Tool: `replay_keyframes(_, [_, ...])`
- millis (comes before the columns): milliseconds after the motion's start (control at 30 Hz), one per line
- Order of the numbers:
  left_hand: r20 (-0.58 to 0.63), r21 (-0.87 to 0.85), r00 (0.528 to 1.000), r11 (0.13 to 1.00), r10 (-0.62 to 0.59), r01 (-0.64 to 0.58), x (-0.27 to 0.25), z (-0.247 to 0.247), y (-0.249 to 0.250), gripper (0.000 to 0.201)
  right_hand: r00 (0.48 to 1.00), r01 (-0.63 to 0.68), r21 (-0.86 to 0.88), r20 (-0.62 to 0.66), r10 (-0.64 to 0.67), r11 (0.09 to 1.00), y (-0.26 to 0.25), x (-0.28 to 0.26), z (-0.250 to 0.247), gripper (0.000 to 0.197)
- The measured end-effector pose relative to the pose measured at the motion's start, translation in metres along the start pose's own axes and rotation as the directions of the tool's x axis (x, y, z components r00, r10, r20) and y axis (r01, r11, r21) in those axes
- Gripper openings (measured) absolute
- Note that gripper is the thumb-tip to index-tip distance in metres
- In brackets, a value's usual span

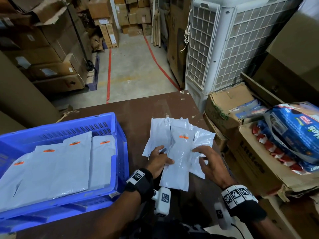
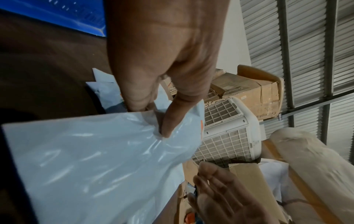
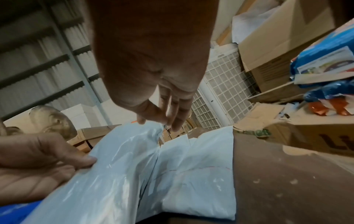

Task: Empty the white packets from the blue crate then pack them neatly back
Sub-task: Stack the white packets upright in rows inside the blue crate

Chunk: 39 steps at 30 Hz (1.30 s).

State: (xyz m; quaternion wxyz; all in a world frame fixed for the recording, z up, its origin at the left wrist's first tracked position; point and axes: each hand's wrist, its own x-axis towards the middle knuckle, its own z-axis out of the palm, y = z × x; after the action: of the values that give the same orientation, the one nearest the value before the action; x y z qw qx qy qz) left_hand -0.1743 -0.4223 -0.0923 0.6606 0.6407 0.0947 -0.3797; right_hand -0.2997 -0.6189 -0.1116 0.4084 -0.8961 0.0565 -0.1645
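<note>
The blue crate (image 1: 119, 135) stands at the table's left and holds several white packets (image 1: 51, 169) with orange labels, laid flat. To its right a loose pile of white packets (image 1: 158, 131) lies on the brown table. My left hand (image 1: 158, 161) pinches the left edge of the top packet (image 1: 179, 161), thumb on top. The left wrist view shows that left hand (image 2: 153, 119) pinching the crinkled packet (image 2: 95, 159). My right hand (image 1: 207, 163) hovers over the packet's right side, fingers spread. In the right wrist view the right hand (image 3: 162, 121) has straight fingers at the packet's (image 3: 118, 166) far edge.
Torn cardboard boxes (image 1: 259, 161) crowd the table's right edge, with a blue printed bag (image 1: 296, 131) on top. A white air cooler (image 1: 233, 49) stands behind them. The table's far edge (image 1: 172, 99) drops to a concrete aisle.
</note>
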Motion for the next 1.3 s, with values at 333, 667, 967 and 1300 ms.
replay_keyframes(333, [0.243,0.092,0.970,0.996,-0.005,-0.018,-0.001,0.028,-0.019,0.050,0.933,-0.360,0.132,0.046,0.357,0.924,-0.019,-0.008,0.042,0.083])
replay_keyframes(667, [-0.240,0.603,0.915,0.789,0.323,-0.120,0.043,0.012,-0.009,0.048,0.892,-0.453,-0.115,-0.058,0.449,0.884,0.016,-0.014,0.026,0.086])
replay_keyframes(967, [-0.349,0.790,0.899,0.599,0.265,0.130,0.103,0.003,0.013,0.113,0.824,-0.498,-0.442,0.024,0.565,0.746,0.041,-0.018,0.033,0.098])
replay_keyframes(1300, [-0.328,0.900,0.858,0.407,0.395,0.157,0.105,0.015,0.009,0.113,0.797,-0.546,-0.431,-0.004,0.603,0.718,0.046,-0.024,0.040,0.097])
